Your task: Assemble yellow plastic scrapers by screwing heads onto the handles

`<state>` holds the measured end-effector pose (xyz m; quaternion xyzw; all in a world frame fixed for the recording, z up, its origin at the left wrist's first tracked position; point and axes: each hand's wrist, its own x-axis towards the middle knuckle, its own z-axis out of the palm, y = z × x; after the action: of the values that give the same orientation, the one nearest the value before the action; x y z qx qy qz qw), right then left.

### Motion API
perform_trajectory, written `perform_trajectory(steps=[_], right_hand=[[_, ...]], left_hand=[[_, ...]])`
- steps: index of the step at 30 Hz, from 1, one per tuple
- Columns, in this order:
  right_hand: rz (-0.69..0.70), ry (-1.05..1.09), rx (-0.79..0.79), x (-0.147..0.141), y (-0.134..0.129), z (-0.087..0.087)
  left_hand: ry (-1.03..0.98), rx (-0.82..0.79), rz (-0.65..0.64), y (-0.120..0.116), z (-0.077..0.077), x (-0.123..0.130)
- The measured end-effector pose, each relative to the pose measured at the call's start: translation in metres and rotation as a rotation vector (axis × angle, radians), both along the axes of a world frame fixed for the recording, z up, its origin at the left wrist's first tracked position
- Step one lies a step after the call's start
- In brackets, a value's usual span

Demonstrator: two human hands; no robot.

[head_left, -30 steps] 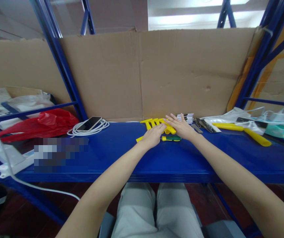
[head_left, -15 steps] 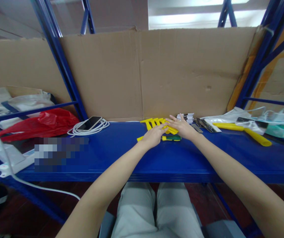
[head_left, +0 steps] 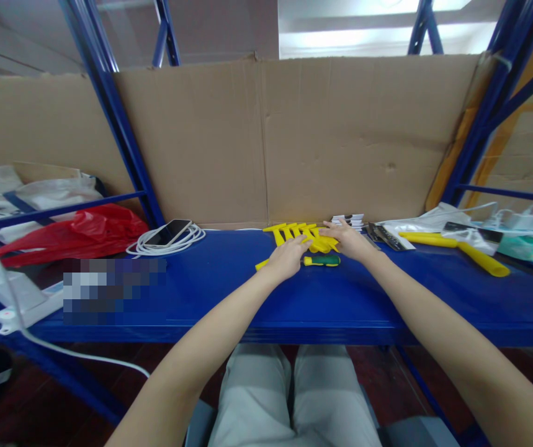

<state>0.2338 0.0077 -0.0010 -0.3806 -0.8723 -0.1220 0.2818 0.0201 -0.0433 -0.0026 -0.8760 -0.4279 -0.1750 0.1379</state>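
Note:
In the head view, a row of several yellow T-shaped plastic tools lies on the blue shelf. My left hand rests over their near side with its fingers stretched out across the handles. At the right end of the row my right hand touches the tools with its fingertips, fingers apart. A screwdriver handle in green and yellow lies just in front of the row, between my hands. Left of my left wrist a yellow end sticks out, the rest of it hidden by the hand.
Right of my hands lie small packets, a stack of white-edged pieces and a bent yellow tube-like tool. Leftward are a phone on a coiled white cable and a red bag. Cardboard stands behind.
My right hand has shifted a little to the right, away from the left fingers, so more of the yellow tools shows between the hands. My left hand has barely moved.

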Motion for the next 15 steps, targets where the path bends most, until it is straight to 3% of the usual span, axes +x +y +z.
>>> perform_trajectory(steps=[4, 9, 11, 15], right_hand=[[-0.205, 0.457, -0.234, 0.0065, 0.011, -0.0044], [-0.397, 0.984, -0.62, 0.0071, 0.0072, -0.0057], [-0.454, 1.011, -0.683, 0.0054, 0.005, -0.0056], [-0.56, 0.818, -0.658, 0.0027, 0.0099, -0.0076]], left_hand=[[-0.039, -0.014, 0.108, 0.0032, 0.0005, -0.0041], [-0.05, -0.032, 0.137, 0.0036, 0.0027, -0.0057], [-0.051, -0.039, 0.13, 0.0028, 0.0029, -0.0048], [-0.057, -0.046, 0.124, 0.0016, 0.0027, -0.0036]])
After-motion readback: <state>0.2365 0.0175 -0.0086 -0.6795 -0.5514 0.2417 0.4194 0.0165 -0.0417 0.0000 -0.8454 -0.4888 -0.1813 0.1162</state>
